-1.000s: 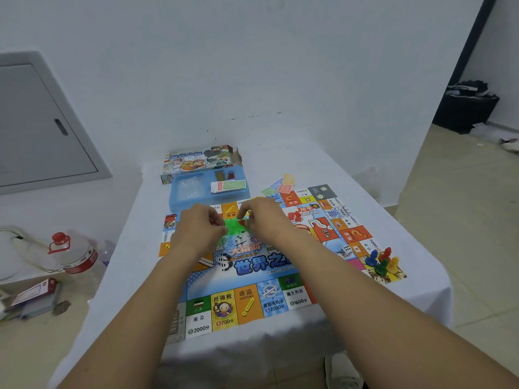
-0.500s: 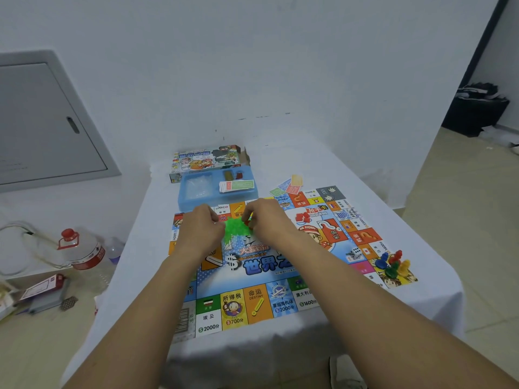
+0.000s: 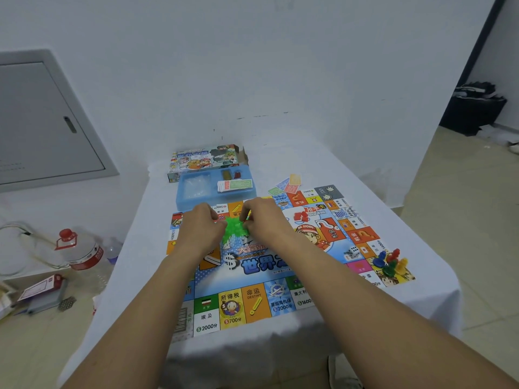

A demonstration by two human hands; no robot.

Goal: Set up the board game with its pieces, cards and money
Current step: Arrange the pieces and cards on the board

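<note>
Hands meet over the far middle of the game board (image 3: 252,276), and between them sits a cluster of green plastic pieces (image 3: 235,227). I see my left hand (image 3: 200,228) and right hand (image 3: 262,220) both curled at its two sides, and the fingers seem to pinch it; whether they hold a bag or the pieces themselves I cannot tell. The cluster lies exactly between the fingers, equally near to both hands, with no clear long axis. I judge that the coming move is to pull it apart or open it, each hand drawing outward to its own side.

Counting what is set out: one board on the desk (image 3: 365,197), one white die (image 3: 352,251) near the right edge, and a group of pawns (image 3: 390,263) at the near right corner, where I make out blue, red, green and yellow. Some money notes (image 3: 286,185) lie fanned just beyond the far right corner. Behind the board stands one blue tray (image 3: 182,197) with a stack of cards (image 3: 234,185), and behind it the game box (image 3: 205,160).
</note>
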